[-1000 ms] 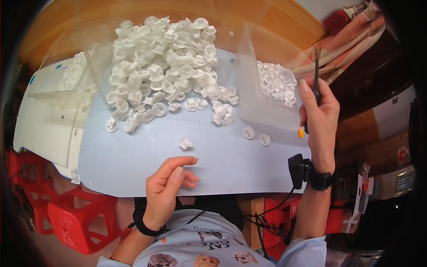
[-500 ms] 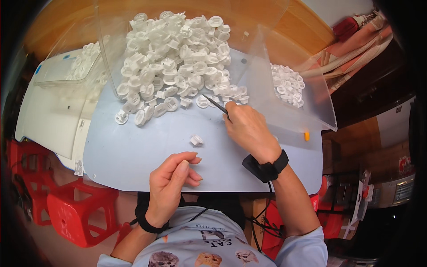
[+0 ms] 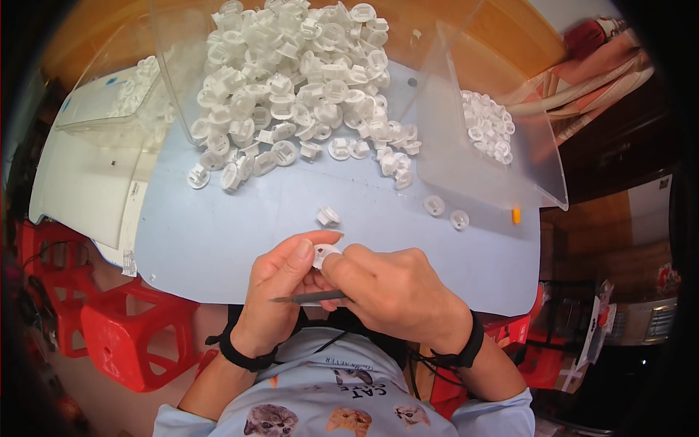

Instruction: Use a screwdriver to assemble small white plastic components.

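Observation:
In front of my body, my left hand (image 3: 280, 280) pinches a white round plastic part (image 3: 325, 253) between thumb and fingers. My right hand (image 3: 397, 291) meets it from the right, its fingers curled against the part's edge. A slim dark pointed tool (image 3: 309, 297) sticks out of my right hand, its tip toward my left palm; the frames do not settle whether it is a blade or tweezers. Just beyond my hands lies a single loose white part (image 3: 328, 215). Farther back rises a large pile of similar white parts (image 3: 291, 80), each a disc with a square block.
A clear plastic bin (image 3: 437, 156) lies at the right, near more white parts (image 3: 488, 127). Two loose discs (image 3: 445, 211) and an orange piece (image 3: 516, 215) rest on the blue-grey table (image 3: 240, 218). Red stools (image 3: 138, 335) stand at lower left.
My right hand has come back from the pile toward my left hand with the tool. A white part is now between my hands, and two discs show on the right.

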`<control>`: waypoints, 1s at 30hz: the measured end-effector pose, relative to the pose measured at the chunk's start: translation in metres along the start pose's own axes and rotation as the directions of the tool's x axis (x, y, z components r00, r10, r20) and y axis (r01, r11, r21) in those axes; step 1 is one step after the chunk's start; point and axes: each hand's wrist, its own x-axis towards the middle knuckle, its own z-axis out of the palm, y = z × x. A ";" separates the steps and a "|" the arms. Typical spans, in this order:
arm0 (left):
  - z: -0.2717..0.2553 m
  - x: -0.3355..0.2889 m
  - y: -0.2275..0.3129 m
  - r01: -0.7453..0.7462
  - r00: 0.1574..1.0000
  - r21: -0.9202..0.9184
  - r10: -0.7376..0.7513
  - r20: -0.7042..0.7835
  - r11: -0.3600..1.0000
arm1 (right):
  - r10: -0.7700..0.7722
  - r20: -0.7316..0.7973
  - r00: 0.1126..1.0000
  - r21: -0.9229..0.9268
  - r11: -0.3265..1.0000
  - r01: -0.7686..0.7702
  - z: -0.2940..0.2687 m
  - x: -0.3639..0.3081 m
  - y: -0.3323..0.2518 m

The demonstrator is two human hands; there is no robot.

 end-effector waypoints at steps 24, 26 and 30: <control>0.013 0.003 -0.001 -0.076 0.988 0.128 0.092 -0.124 0.989 | 0.585 0.048 0.810 0.737 0.527 -0.424 0.008 -0.006 0.014; 0.012 0.003 -0.003 -0.070 0.988 0.138 0.088 -0.127 0.988 | 0.556 0.006 0.831 0.703 0.588 -0.399 0.010 -0.005 0.016; 0.015 0.004 -0.002 -0.028 0.982 0.160 0.056 -0.178 0.987 | 0.521 0.199 0.830 0.692 0.525 -0.496 0.005 -0.005 0.013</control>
